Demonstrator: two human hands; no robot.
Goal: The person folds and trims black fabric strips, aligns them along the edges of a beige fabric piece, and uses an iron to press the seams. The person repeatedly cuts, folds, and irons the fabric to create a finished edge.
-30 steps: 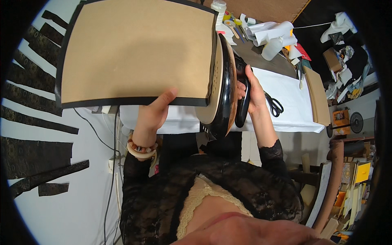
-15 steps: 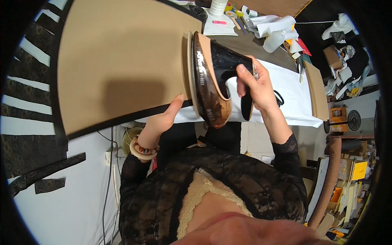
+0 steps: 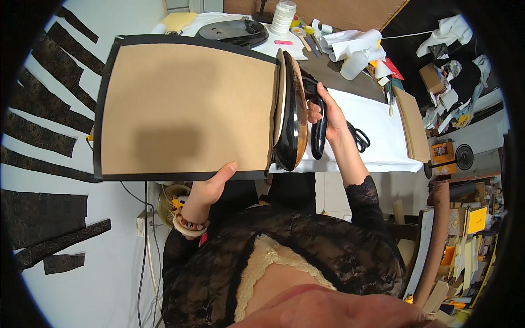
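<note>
My left hand [image 3: 215, 185] clasps the near edge of a stiff beige board [image 3: 186, 104] with black-bound edges. Its thumb lies on the beige face; the fingers are hidden behind the board. With my right hand [image 3: 332, 113] I grip the black handle of a clothes iron [image 3: 295, 128], fingers wrapped round it. The iron is tilted on its side, its soleplate turned toward the board and pressed along the right black edge. Whether the whole soleplate touches the edge cannot be seen.
Black-handled scissors [image 3: 359, 137] lie on the white sheet [image 3: 377, 123] right of the iron. Behind the board are a dark oval stand [image 3: 232, 33] and a white bottle [image 3: 284, 16]. Paper rolls [image 3: 350, 44] sit at the back right. Dark patterned fabric strips [image 3: 41, 131] hang at left.
The board has tipped back and levelled, now showing its far and left edges whole. The iron has turned more upright against the right edge. Both hands keep their holds.
</note>
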